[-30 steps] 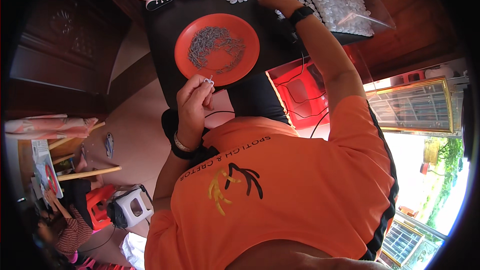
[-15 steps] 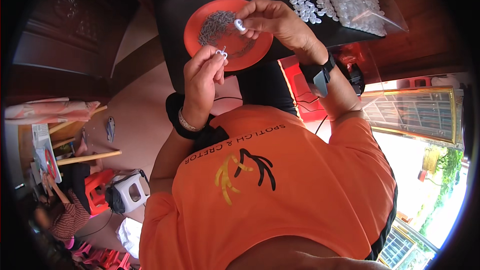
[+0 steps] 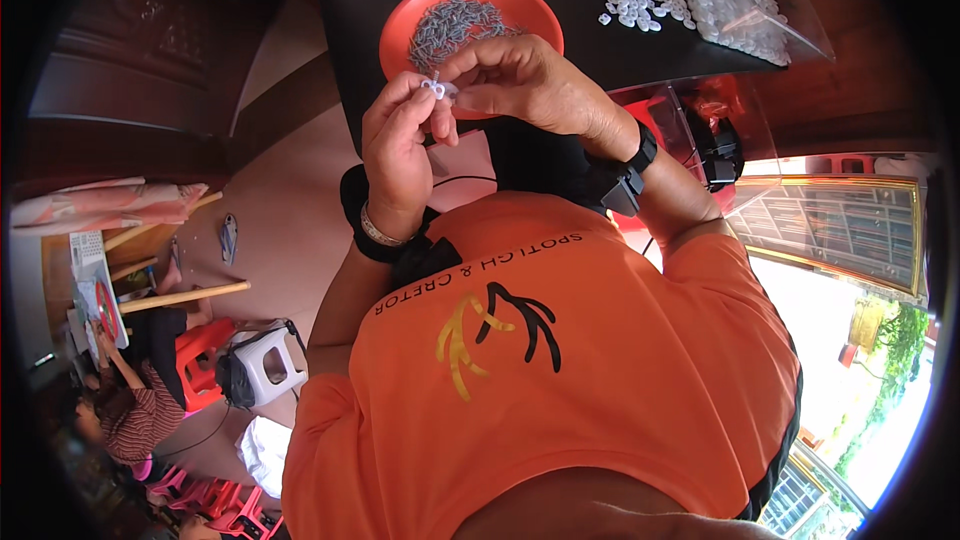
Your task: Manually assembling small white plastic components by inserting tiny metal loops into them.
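Note:
My left hand pinches a small white plastic clip by its near end, with a thin grey nail sticking up from it. My right hand has its fingertips right against that clip, pinching a second whitish plastic piece mostly hidden by the fingers. Both hands are over the near edge of an orange-red plate. In the plate lies a heap of short grey nails.
Loose white plastic pieces lie scattered on the black table, beside a clear bag full of them. A red stool and a white stool stand at left, near another person.
My right hand has moved left and down from over the plate, bringing its white piece to the clip in my left hand. The view has shifted slightly.

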Available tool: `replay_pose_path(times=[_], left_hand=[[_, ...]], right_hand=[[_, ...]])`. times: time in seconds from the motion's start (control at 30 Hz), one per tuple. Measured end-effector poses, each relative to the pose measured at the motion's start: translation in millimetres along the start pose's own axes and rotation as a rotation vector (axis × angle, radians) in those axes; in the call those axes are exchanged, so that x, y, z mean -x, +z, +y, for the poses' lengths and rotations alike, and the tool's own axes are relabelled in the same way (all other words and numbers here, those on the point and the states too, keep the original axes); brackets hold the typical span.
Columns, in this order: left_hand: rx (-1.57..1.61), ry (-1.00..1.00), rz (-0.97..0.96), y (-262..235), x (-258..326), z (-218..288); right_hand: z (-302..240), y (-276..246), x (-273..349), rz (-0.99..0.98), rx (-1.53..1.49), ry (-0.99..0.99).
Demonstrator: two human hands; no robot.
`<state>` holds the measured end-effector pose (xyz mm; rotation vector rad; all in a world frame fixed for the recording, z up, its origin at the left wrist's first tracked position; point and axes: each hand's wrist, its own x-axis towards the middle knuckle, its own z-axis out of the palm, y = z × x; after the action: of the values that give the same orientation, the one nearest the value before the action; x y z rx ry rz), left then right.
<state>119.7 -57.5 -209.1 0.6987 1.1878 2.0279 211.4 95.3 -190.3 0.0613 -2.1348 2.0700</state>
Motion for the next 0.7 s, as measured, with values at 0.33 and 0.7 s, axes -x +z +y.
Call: replay_pose_path(times=[0.33,0.7], left_hand=[[0.053,0.015,-0.027,-0.1,0.6,-2.1],[-0.169,-0.005,0.082,-0.5,7.0,-7.1]], right_hand=[[4.6,5.0,3.2,0.067,-0.117,0.008],[1.4,-1.4,0.1,0.121,-0.133,-0.025]])
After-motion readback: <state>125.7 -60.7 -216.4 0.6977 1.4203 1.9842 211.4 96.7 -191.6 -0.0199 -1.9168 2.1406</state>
